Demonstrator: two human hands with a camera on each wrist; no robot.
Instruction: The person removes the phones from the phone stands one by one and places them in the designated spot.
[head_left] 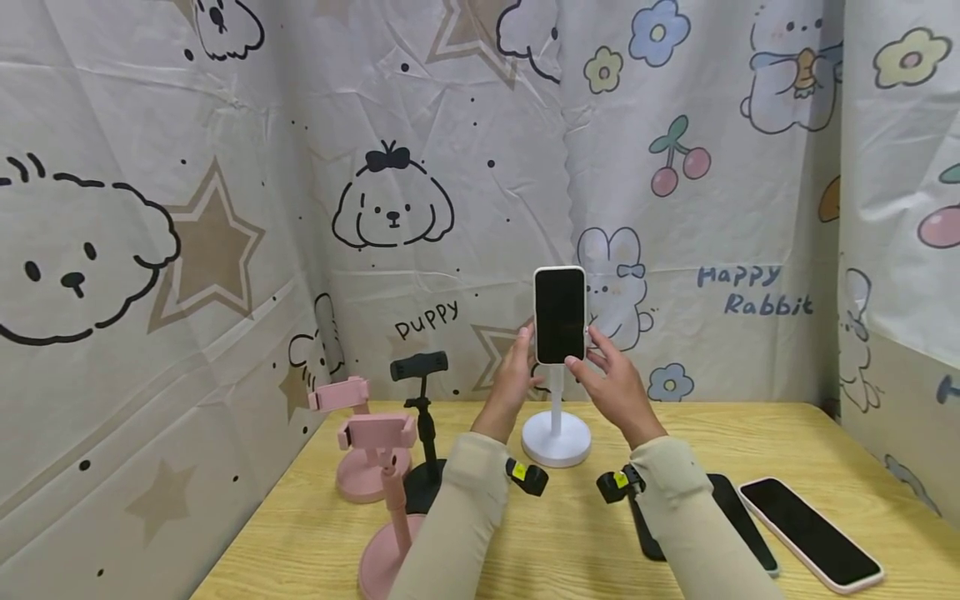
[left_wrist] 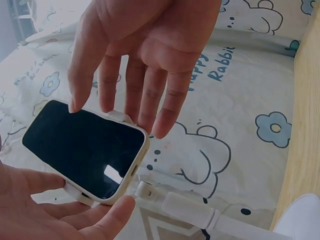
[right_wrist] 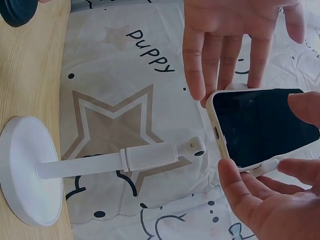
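A phone in a white case [head_left: 559, 315] stands upright, its dark screen facing me, at the top of a white phone stand [head_left: 557, 439]. White clamp ends [left_wrist: 120, 116] show at the phone's long edges; the join behind it is hidden. My right hand [head_left: 617, 385] holds the phone's right side, its thumb over the front and its fingers along the edge and clamp. My left hand [head_left: 510, 385] is at the opposite side. In the right wrist view, the left hand [right_wrist: 235, 35] touches the clamp side with straight fingers, its thumb off the phone.
To the left are two pink phone stands [head_left: 377, 432] [head_left: 340, 394] and a black phone stand [head_left: 426, 425]. A pink-edged phone [head_left: 812, 533] lies at right, next to a dark phone [head_left: 742, 521] partly covered by my right sleeve. Patterned cloth [head_left: 510, 167] hangs behind the wooden table [head_left: 570, 533].
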